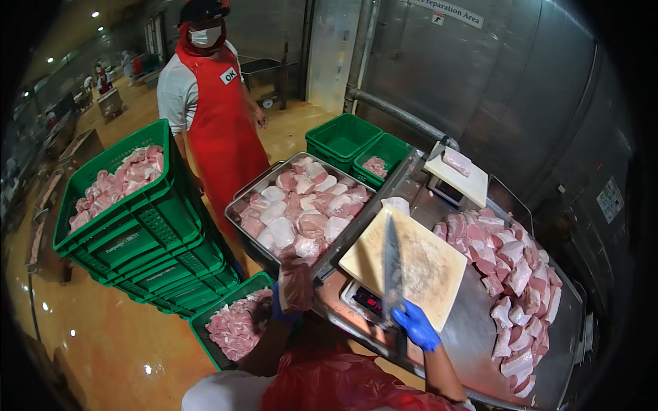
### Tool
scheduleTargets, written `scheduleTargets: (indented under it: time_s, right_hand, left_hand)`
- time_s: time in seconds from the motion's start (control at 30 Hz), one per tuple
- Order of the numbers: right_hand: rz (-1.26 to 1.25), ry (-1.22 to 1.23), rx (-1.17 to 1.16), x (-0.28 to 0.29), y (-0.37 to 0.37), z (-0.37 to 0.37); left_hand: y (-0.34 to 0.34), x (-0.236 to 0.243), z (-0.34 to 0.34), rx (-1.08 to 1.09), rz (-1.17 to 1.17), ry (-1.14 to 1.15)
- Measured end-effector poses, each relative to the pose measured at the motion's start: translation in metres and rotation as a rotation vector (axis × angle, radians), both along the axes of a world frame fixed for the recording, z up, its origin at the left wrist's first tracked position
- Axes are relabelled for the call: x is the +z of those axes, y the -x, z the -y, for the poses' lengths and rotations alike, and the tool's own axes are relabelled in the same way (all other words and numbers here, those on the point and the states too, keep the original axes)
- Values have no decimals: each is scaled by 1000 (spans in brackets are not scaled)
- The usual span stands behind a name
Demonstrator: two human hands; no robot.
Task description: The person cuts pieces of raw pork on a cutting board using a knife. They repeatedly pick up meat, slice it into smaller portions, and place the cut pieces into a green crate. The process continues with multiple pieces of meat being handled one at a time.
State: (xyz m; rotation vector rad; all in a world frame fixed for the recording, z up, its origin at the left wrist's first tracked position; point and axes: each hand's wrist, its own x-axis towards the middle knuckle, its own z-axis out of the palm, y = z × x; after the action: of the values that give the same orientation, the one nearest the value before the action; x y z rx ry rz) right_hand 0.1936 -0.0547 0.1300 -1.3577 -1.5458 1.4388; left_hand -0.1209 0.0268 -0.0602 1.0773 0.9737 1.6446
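Note:
My right hand [418,326], in a blue glove, is closed around the handle of a large knife [392,264]. The blade points away from me over a worn cutting board [432,267], which rests on a scale with a lit red display [370,300]. In my blue-gloved left hand [282,309] is a piece of raw meat [296,286], held beside the near corner of a metal bin [264,255] full of meat chunks. My left fingers are partly hidden behind the piece. A small pale chunk [396,204] lies at the board's far edge.
Meat pieces [528,288] are heaped on the steel table [473,342] at right, near a second scale with a white board [459,179]. Green crates of meat [130,226] are stacked at left; another crate [233,329] stands low. A person in a red apron [223,137] stands beyond the bin.

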Motion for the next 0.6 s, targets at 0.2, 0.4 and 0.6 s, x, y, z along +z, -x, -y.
scheduleTargets:
  time_s: [0.2,0.4,0.6]
  right_hand:
    - [-263,39,-374,-47,-98,61]
    - [-140,-111,-312,-26,-91,18]
    - [-365,-74,-638,-50,-109,98]
  left_hand:
    - [44,49,-69,-158,543,222]
    - [59,109,-273,730,-470,557]
    - [-34,162,-226,16,-675,-281]
